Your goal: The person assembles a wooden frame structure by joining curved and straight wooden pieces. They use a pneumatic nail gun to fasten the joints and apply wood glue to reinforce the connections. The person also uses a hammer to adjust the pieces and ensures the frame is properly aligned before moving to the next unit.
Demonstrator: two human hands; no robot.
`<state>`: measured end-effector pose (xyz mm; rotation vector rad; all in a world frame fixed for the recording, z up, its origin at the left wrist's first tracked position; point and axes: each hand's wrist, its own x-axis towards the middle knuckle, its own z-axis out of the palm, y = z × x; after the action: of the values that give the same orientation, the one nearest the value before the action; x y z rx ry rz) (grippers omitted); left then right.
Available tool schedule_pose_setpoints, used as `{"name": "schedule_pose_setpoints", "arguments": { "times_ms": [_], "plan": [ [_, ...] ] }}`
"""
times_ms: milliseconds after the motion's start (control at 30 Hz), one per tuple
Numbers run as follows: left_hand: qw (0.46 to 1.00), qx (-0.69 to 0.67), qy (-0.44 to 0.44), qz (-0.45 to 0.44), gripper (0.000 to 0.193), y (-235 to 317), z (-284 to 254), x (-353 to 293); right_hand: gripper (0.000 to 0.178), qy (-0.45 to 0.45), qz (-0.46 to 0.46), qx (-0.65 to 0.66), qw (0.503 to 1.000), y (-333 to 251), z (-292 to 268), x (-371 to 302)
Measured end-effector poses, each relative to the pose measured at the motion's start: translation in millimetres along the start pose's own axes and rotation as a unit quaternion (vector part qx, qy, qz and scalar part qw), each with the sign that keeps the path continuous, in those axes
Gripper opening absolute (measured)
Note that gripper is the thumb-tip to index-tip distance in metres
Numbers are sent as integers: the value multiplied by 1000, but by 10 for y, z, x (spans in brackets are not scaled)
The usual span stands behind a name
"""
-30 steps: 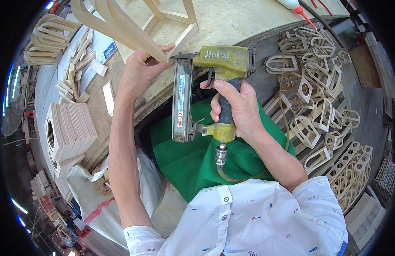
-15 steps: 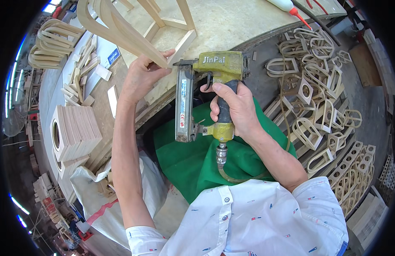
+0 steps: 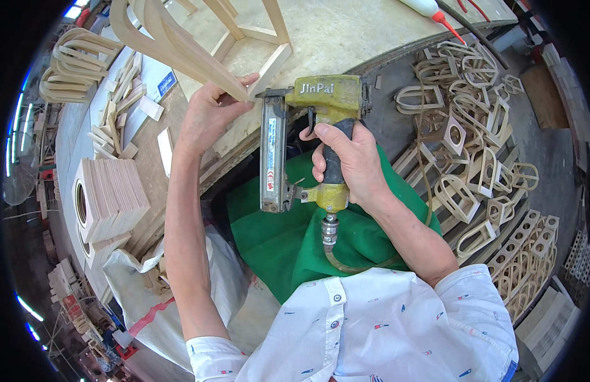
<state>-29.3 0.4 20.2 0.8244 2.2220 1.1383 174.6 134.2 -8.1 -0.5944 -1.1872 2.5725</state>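
Note:
My right hand [image 3: 349,156] is wrapped round the black grip of a yellow pneumatic nail gun [image 3: 326,92], with the forefinger at its trigger. The gun's nose touches or nearly touches the near corner of a pale wooden frame [image 3: 202,60] with curved legs. At that same corner my left hand [image 3: 212,111] is closed on the frame, thumb below and fingers partly hidden behind the wood. From the gun's base a thin air hose [image 3: 346,267] runs off to the right over a green cloth [image 3: 276,248] on my lap.
On the worktable [image 3: 346,38] stand a stack of square boards with round holes [image 3: 113,194], loose wood strips [image 3: 116,121] and bent-wood pieces [image 3: 78,63]. A white glue bottle [image 3: 428,9] lies at the far edge. Many wooden frames [image 3: 460,197] cover the floor at right.
The whole view has shifted very slightly left. Both hands, the nail gun and the frame keep the same positions relative to each other.

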Motion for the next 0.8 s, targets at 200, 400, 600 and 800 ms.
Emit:
{"name": "schedule_pose_setpoints", "arguments": {
  "times_ms": [200, 400, 600, 800],
  "plan": [
    [995, -79, -55, 4, 36, 14, -195, 11, 26, 3, -16, 15, 1000, -155, -139, 26],
    [993, -67, -25, 98, 51, 152, -193, 448, 27, 48, -41, 18, 998, -462, -364, 181],
    [985, -46, -135, 102, 61, 54, -104, 894, 26, 44, -52, -6, 998, -635, -406, 402],
    [981, -105, -138, 90, 60, 4, -27, 918, 23, 29, -46, -34, 998, -680, -361, 539]
  ]
}}
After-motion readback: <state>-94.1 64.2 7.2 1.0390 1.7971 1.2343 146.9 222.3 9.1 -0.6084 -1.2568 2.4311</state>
